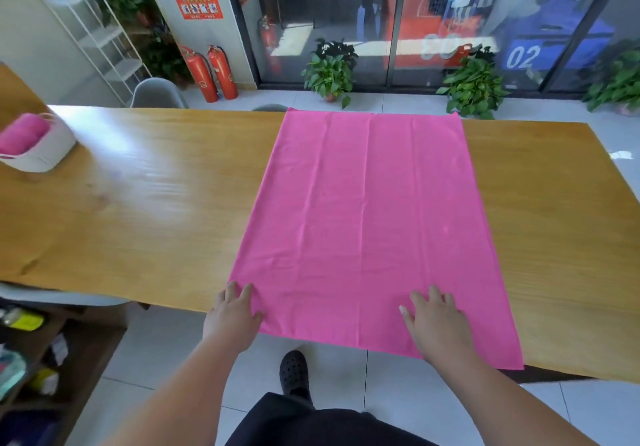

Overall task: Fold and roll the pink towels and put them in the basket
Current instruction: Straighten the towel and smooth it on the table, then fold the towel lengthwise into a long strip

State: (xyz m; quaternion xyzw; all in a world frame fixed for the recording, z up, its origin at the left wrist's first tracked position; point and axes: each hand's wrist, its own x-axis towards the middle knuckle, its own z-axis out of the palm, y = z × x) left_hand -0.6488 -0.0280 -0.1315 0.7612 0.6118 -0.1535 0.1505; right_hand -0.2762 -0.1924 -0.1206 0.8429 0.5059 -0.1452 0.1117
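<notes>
Palms down and fingers straight and slightly apart, the right hand (pixel 434 322) presses flat on the pink towel (pixel 363 210) just inside its near hem. The left hand (pixel 232 315) lies the same way on the near left corner; whether its thumb hooks under the edge cannot be told. From the hands the towel runs straight away across the wooden table (pixel 156 203), opened out in one layer. Its long axis points from the person to the far edge, and shallow lengthwise creases show in it. The near hem seems to hang a little past the table's edge, so a careless lift could drag the cloth off. The towel also sits slightly askew, so a fold could come out crooked or trap those creases. Well off to the left, beyond the left hand, the white basket (pixel 45 154) holds a rolled towel (pixel 24 132).
</notes>
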